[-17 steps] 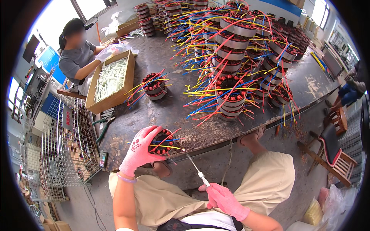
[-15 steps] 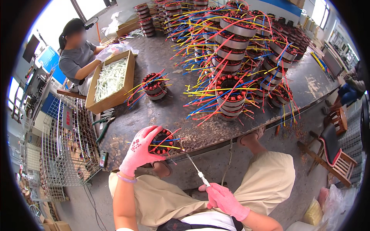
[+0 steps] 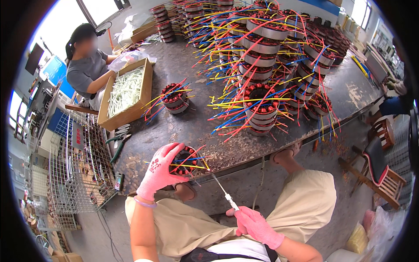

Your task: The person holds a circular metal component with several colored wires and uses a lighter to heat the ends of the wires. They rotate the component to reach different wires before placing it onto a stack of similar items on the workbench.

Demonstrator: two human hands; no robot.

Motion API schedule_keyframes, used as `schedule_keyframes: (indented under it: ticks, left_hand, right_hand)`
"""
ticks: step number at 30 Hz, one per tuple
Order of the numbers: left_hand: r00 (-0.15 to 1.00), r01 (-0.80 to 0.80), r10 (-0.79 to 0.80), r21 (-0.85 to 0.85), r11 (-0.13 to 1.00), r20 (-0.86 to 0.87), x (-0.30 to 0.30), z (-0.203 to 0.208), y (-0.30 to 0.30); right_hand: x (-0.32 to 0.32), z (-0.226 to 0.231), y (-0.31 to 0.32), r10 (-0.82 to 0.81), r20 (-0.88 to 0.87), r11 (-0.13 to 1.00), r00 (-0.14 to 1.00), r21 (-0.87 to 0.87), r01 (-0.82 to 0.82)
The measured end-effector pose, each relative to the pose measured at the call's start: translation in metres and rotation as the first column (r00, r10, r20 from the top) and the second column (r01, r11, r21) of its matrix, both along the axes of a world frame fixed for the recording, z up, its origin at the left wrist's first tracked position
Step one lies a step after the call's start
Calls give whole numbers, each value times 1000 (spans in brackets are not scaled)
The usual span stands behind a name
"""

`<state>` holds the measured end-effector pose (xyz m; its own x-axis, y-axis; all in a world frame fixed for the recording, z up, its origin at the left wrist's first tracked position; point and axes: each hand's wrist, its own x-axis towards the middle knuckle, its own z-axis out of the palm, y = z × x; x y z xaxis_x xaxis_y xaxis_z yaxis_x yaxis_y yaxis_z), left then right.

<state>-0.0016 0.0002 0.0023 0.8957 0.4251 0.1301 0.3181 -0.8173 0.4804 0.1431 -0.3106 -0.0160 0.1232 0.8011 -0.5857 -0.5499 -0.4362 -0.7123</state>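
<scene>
My gloved left hand is closed around a wound motor stator at the table's near edge, its thumb and fingers on the rim. Red coils line the ring, and red, blue and yellow wires stick out to the right. In my gloved right hand, closed in a grip, is a thin metal rod tool with a white handle. The tip of the rod meets the end of the yellow wire, which has a small bend there. Whether the tip hooks the wire is too small to tell.
Stacked stators with long wires fill the table's back right. A single stator stands nearer the middle. A box of white tubes sits by a seated co-worker. Pliers lie at the left edge beside wire cages.
The end of the yellow wire at the rod tip now bends more sharply upward. Both hands keep nearly the same place. At the far right, a person has shifted.
</scene>
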Motion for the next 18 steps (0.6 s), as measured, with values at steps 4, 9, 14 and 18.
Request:
schedule_keyframes:
  ticks: [4,9,14,18]
  left_hand:
    - [1000,-9,9,-3,1000,-5,0,0,-1]
    - [1000,-20,20,-25,999,-12,3,4,-4]
    - [1000,-25,25,-7,1000,-17,3,5,-4]
    - [1000,-24,24,1,1000,-20,2,2,-3]
  right_hand:
    - [1,4,0,1,22,1000,1000,-6,-1]
    - [2,5,0,15,29,1000,999,0,-15]
    - [1,6,1,26,45,999,999,27,-28]
    - [3,11,2,45,69,999,997,11,-46]
